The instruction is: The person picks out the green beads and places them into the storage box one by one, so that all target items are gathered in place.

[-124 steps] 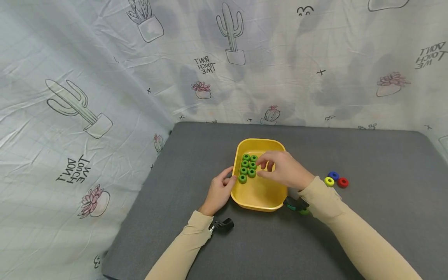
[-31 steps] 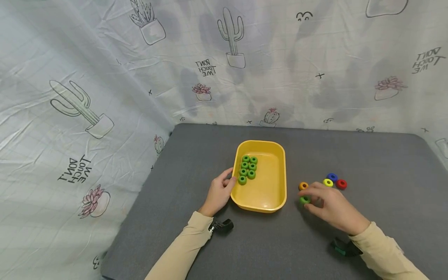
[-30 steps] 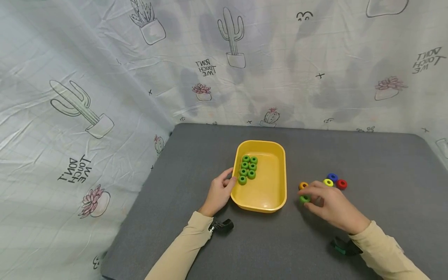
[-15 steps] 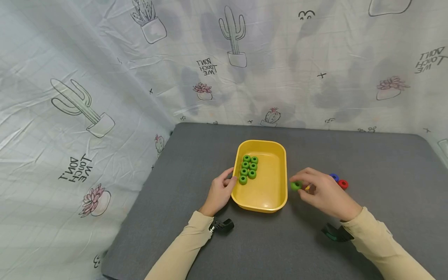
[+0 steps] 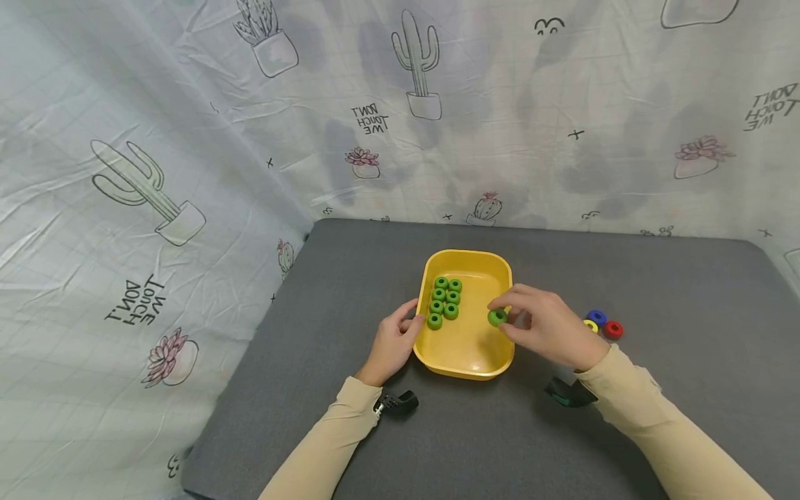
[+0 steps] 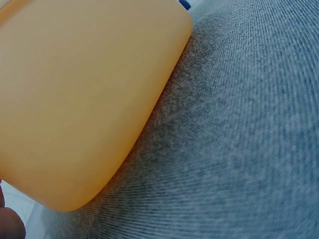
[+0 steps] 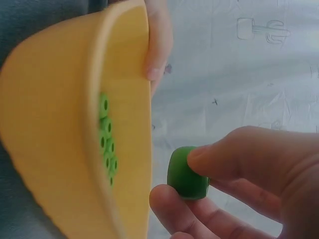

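A yellow tray [image 5: 465, 354] stands on the table in the head view. Several green beads [image 5: 451, 311] sit in two columns along its left side. My left hand [image 5: 389, 347] holds the tray's left edge, thumb at the rim. Its outer wall [image 6: 89, 89] fills much of the left wrist view. Over the right part of the tray, my right hand [image 5: 546, 326] pinches one more green bead [image 7: 183, 174] between thumb and fingers, above the tray floor. The right wrist view shows that bead from the side, apart from the tray wall [image 7: 50, 109].
To the right of the tray lie a blue bead [image 5: 596, 318], a red bead [image 5: 613, 330] and a yellow bead [image 5: 591, 324] on the grey table [image 5: 350, 278]. The yellow one is partly hidden by my right hand. A patterned cloth [image 5: 531, 160] hangs behind the table.
My right hand picked up the green bead from the table right of the tray and carried it left and up over the tray. My left hand stays at the tray's edge.
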Tool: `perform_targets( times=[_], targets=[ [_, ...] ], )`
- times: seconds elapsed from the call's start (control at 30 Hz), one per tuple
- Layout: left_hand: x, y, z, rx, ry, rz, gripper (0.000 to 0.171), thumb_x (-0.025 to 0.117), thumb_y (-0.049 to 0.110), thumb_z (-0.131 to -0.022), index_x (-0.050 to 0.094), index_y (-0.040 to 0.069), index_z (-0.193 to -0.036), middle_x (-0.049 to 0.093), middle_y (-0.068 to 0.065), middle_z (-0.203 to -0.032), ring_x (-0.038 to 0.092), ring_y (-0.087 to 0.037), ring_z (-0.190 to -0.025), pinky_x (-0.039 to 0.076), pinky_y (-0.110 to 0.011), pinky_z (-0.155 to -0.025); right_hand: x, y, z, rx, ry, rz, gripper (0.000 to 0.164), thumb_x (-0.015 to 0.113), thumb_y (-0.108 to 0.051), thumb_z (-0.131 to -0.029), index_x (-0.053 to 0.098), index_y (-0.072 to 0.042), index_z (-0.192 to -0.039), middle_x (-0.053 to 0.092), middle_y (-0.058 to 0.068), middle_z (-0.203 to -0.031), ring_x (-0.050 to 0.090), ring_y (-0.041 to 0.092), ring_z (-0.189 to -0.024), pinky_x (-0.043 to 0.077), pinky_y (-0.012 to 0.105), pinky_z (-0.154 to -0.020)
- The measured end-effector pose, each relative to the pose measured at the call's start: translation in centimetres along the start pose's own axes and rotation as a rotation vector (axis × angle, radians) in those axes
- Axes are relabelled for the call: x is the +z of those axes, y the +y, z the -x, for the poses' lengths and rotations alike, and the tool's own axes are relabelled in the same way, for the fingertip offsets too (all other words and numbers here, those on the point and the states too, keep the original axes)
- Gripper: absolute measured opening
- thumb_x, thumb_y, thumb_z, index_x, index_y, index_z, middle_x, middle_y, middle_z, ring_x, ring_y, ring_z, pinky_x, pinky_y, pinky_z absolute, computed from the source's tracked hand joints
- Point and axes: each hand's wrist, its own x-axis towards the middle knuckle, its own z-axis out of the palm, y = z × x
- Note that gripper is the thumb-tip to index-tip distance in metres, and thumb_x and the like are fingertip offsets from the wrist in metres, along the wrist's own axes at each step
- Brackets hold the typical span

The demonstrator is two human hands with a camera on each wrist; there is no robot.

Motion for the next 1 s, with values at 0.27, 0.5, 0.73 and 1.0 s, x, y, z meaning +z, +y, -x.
perform_targets(
  times=[0.27,0.5,0.73,1.0],
  targets=[
    [0.0,-0.1,0.0,0.002,0.004,0.007,0.046,0.056,0.023,-0.109,0.053,0.006,-0.152,0.08,-0.015,-0.104,0.075,-0.021,-0.084,0.053,-0.022,-0.071,0.5,-0.6,-2.6,0.017,-0.057,0.02,0.028,0.081,-0.007,-0.089,0.075,-0.011,-0.116,0.072,0.002,-0.108,0.067,0.017,-0.086,0.054,0.026,-0.067],
    [0.1,-0.1,0.0,-0.005,0.003,-0.004,0.046,0.057,0.025,-0.109,0.053,0.009,-0.152,0.08,-0.014,-0.103,0.075,-0.022,-0.085,0.054,-0.023,-0.072,1.1,-0.8,-4.3,0.005,-0.08,0.016,0.028,0.083,-0.012,-0.089,0.077,-0.009,-0.116,0.074,0.001,-0.109,0.066,0.013,-0.085,0.055,0.026,-0.069],
    [0.0,-0.1,-0.1,0.011,-0.004,0.001,0.047,0.057,0.023,-0.109,0.053,0.005,-0.151,0.08,-0.017,-0.104,0.075,-0.024,-0.084,0.053,-0.022,-0.071,1.5,-1.1,-5.8,-0.004,-0.092,-0.002,0.028,0.083,-0.011,-0.089,0.077,-0.007,-0.115,0.074,0.003,-0.107,0.067,0.015,-0.084,0.055,0.029,-0.07],
    [0.0,-0.2,-0.1,0.0,-0.006,0.012,0.046,0.056,0.023,-0.109,0.053,0.005,-0.151,0.08,-0.016,-0.101,0.073,-0.02,-0.081,0.052,-0.022,-0.069,2.6,-0.7,-7.4,0.026,-0.11,-0.011,0.027,0.082,-0.011,-0.09,0.077,-0.006,-0.116,0.075,0.003,-0.107,0.067,0.017,-0.086,0.055,0.031,-0.074]
  ],
)
